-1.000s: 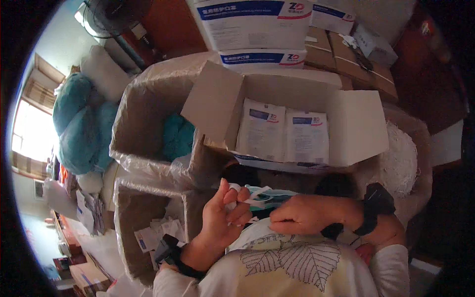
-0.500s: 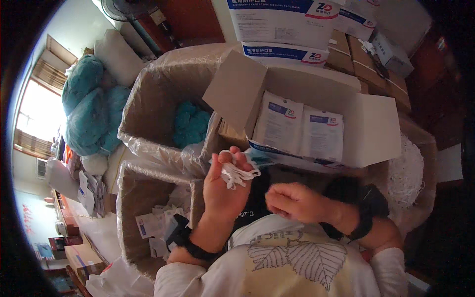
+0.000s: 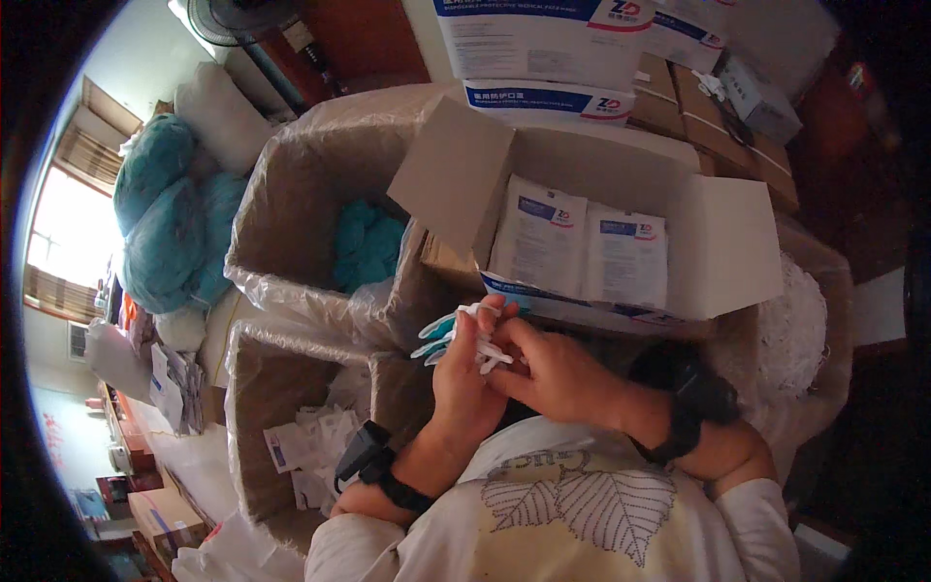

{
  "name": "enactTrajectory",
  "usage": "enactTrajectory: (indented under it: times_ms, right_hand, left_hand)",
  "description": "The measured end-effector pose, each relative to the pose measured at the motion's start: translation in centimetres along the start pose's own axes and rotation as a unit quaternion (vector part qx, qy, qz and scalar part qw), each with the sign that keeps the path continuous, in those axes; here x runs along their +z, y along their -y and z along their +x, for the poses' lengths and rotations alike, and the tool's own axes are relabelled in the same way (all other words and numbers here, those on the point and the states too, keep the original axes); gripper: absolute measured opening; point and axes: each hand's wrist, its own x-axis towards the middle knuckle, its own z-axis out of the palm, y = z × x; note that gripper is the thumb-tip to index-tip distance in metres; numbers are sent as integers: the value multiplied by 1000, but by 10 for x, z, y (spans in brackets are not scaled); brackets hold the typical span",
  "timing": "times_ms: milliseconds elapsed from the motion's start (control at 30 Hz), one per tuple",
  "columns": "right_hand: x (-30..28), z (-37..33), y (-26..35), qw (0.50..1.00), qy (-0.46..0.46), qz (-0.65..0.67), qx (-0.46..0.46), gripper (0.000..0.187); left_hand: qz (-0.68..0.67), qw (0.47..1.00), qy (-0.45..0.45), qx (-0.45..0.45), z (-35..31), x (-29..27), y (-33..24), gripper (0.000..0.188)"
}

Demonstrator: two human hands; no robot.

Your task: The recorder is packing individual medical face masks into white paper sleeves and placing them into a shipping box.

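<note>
My left hand [image 3: 464, 380] is closed around a small bundle of teal-and-white face masks [image 3: 435, 339], whose edges fan out past the thumb. From the bundle hang white ear loops [image 3: 493, 359], and my right hand [image 3: 567, 376] has its fingers bent onto them, against the left palm. The fingers partly cover the bundle, so how many masks are in it cannot be made out. Just beyond both hands stands an open white carton [image 3: 739, 242], holding flat white packets [image 3: 539, 238] side by side. Each wrist wears a black band.
At the left, a plastic-lined carton [image 3: 291, 194] holds loose teal masks [image 3: 369, 242]. Nearer, another lined carton [image 3: 247, 407] contains white packets [image 3: 315, 436]. White strings [image 3: 793, 325] fill a container at right. Closed boxes [image 3: 543, 48] stack behind, and teal bundles [image 3: 165, 238] lie far left.
My right hand has moved left and forward to meet the left hand at the ear loops. The left hand has turned, and the teal mask edges now show.
</note>
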Motion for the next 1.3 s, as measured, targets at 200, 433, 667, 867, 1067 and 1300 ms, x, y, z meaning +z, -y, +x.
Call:
enactTrajectory:
  times_ms: [200, 433, 667, 867, 1067, 1300]
  right_hand:
    - [-21, 4, -18, 922, 182, 290, 179, 19]
    - [-20, -1, -20, 866, 180, 414, 216, 17]
    - [-22, 3, -11, 944, 161, 210, 198, 22]
    - [-25, 4, -3, 979, 177, 68, 69, 34]
    - [-37, -18, 7, 943, 332, -20, 27, 27]
    - [-73, -56, 28, 891, 444, -44, 81, 32]
  left_hand:
    - [-22, 999, -5, -23, 2, -5, 4, 35]
    - [46, 998, -8, -46, 4, -10, 9, 37]
    - [283, 958, -44, 14, 3, -18, 16, 38]
    - [0, 997, -73, 32, 4, -6, 0, 33]
    - [19, 983, -9, -185, -24, -9, -27, 46]
    - [166, 931, 110, -307, -57, -1, -54, 50]
